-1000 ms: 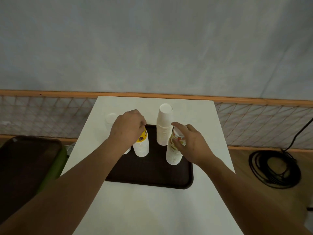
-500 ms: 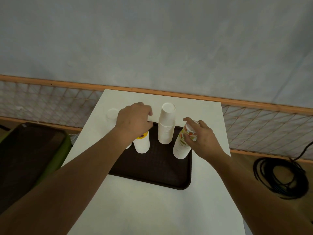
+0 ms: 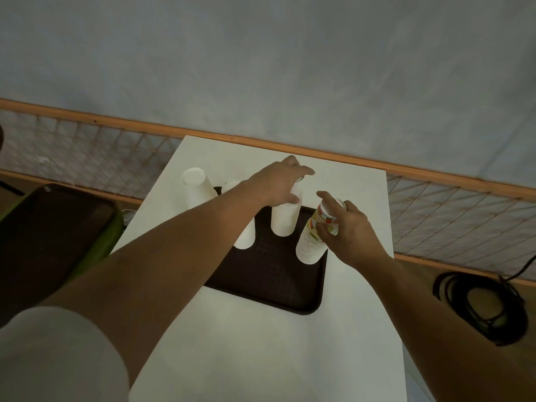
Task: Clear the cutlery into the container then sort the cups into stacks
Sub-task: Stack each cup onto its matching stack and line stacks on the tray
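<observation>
A dark brown tray (image 3: 261, 288) lies on the white table (image 3: 261, 358). Three upside-down paper cup stacks stand on it. My right hand (image 3: 348, 230) grips a patterned cup (image 3: 326, 217) on top of the tilted right stack (image 3: 310, 248). My left hand (image 3: 280, 184) reaches over the top of the middle white stack (image 3: 285, 221), fingers spread, thumb against its side. My left forearm partly hides the left stack (image 3: 245, 237). One more white stack (image 3: 197, 190) stands off the tray at the table's left edge. No cutlery is visible.
A green bin (image 3: 95, 245) topped with a dark tray (image 3: 49, 236) stands left of the table. A coiled black cable (image 3: 478, 306) lies on the floor to the right. A wire fence with a wooden rail (image 3: 116, 123) runs behind the table.
My left hand has left the yellow-marked cup stack and moved right and forward onto the middle white stack. My right hand stays on the patterned cup; the view has tilted.
</observation>
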A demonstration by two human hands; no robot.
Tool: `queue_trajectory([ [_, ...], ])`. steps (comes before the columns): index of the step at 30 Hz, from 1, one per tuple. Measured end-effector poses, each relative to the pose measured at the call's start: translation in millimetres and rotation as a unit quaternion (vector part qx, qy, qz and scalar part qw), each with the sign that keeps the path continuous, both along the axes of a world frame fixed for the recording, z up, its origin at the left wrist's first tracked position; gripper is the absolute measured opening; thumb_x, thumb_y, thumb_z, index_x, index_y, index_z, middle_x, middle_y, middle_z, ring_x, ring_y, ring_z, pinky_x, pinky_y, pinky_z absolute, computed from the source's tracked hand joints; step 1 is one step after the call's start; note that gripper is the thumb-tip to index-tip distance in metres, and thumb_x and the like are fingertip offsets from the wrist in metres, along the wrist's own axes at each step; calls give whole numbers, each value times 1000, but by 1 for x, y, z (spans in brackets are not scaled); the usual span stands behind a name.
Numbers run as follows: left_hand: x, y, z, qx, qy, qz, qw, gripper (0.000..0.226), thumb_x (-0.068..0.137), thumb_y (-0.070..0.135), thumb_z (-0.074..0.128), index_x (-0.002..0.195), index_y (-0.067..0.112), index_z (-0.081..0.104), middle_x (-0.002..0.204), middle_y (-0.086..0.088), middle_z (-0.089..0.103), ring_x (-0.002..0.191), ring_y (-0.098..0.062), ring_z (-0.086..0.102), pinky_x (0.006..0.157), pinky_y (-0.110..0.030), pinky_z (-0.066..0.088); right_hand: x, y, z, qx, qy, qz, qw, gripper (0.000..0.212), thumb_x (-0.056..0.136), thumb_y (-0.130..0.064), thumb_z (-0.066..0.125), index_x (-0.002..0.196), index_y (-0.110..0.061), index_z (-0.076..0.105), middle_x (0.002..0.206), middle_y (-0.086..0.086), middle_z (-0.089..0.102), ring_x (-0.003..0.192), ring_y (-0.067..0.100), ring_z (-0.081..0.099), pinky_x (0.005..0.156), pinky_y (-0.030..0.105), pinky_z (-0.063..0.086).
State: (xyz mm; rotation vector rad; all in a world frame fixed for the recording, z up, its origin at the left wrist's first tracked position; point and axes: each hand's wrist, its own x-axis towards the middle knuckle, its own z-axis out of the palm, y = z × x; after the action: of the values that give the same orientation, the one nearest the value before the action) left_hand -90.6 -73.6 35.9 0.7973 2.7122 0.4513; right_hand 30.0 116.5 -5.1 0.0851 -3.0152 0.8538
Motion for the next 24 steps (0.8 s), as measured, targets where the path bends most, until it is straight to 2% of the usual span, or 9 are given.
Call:
queue_trajectory([
  [3, -1, -2, 3, -22, 15, 5, 1000, 71, 88, 27, 78, 151, 32, 44, 141, -3, 48, 123, -28, 54, 95, -35, 47, 2, 2, 0, -5, 6, 5, 1000, 67, 95, -27, 67, 151, -40, 32, 125, 7, 54, 114, 30, 59, 94, 40, 55],
  [8, 10, -14, 12, -60, 20, -13, 998, 69, 87, 34, 80, 148, 33, 48, 139, -3, 53, 124, -26, 51, 94, -37, 45, 6, 4, -2, -15, 16, 4, 1000, 68, 95, -27, 67, 152, -40, 32, 127, 9, 54, 116, 31, 59, 94, 40, 55],
  [14, 27, -25, 8, -49, 26, -8, 998, 68, 84, 37, 80, 146, 36, 51, 136, 0, 56, 121, -24, 52, 92, -37, 45, 4, 4, -3, -13, 17, 11, 1000, 68, 95, -29, 67, 151, -43, 30, 124, 8, 54, 111, 31, 59, 89, 37, 56],
  [18, 33, -27, 7, -52, 28, -8, 998, 68, 85, 39, 79, 147, 37, 50, 137, 1, 56, 122, -24, 52, 90, -34, 42, 2, 4, -2, -6, 6, 9, 1000, 69, 95, -28, 68, 150, -43, 29, 131, 8, 53, 117, 31, 58, 94, 41, 55],
  [24, 37, -28, 9, -58, 26, -11, 998, 69, 85, 41, 79, 148, 37, 50, 138, 1, 55, 123, -23, 51, 92, -34, 42, 4, 3, -4, -6, 5, 22, 1000, 70, 94, -28, 69, 149, -44, 30, 128, 8, 54, 116, 31, 59, 95, 42, 56],
])
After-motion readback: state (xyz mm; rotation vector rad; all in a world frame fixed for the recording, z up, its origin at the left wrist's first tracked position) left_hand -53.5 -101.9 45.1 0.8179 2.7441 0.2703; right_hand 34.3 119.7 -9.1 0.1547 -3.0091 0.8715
